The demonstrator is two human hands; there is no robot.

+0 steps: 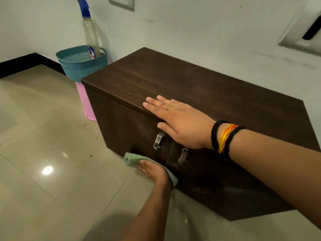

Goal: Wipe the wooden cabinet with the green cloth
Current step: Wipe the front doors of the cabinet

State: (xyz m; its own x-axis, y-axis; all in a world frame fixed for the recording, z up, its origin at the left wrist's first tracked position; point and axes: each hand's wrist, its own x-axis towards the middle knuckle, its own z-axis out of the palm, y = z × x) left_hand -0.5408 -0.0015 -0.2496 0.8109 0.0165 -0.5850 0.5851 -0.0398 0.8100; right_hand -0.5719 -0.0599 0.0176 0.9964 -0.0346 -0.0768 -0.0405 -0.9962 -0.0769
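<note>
Spray bottle [91, 34] top cut off; green cloth [132, 160] partly under left hand [152, 169].

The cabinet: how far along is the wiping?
Hard to call anything finished. In hand: the left hand presses the green cloth low on the left door, while the right hand rests flat on the cabinet top. Left: the right door's lower part looks dusty.

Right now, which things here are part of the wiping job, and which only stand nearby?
Part of the job:
green cloth
wooden cabinet
left hand pressing the cloth
right hand flat on top

Standing nearby:
spray bottle
blue basket
pink stand
</note>
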